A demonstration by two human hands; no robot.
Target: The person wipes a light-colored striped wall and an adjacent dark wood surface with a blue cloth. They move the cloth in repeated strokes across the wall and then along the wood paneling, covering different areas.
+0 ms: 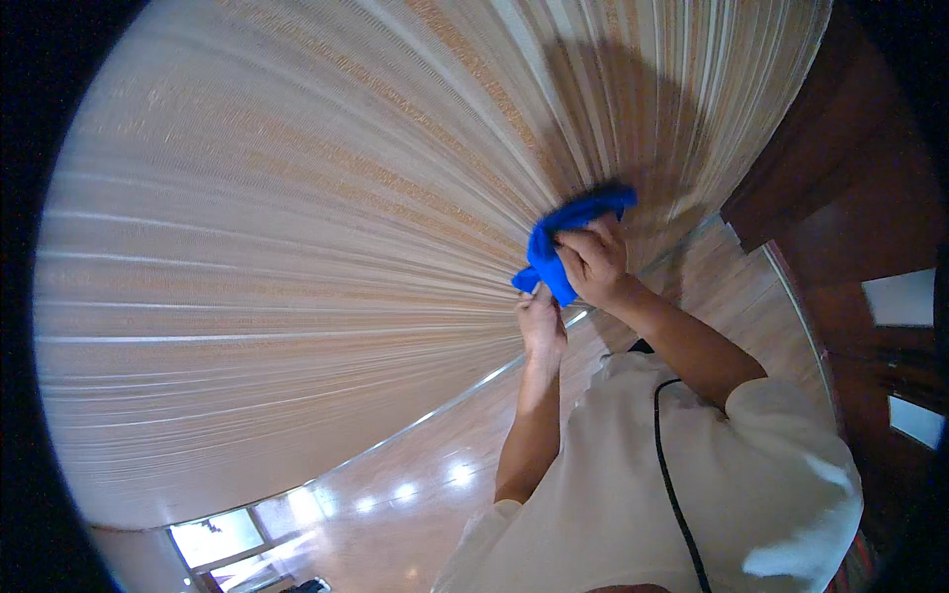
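A bright blue cloth is bunched between my two hands, in front of a tall striped cream-and-gold wall surface. My right hand has its fingers curled into the cloth's right side, and a loose flap extends above it. Lower and slightly to the left, my left hand pinches the bottom end of the cloth. I cannot tell whether the cloth touches the surface behind it. A dark shadow falls across the stripes above the hands.
Along the foot of the striped surface runs a thin pale edge strip. The shiny wood-look floor reflects several lights. Dark brown panelling stands at the right. A bright window shows at lower left. A black cord hangs over my white shirt.
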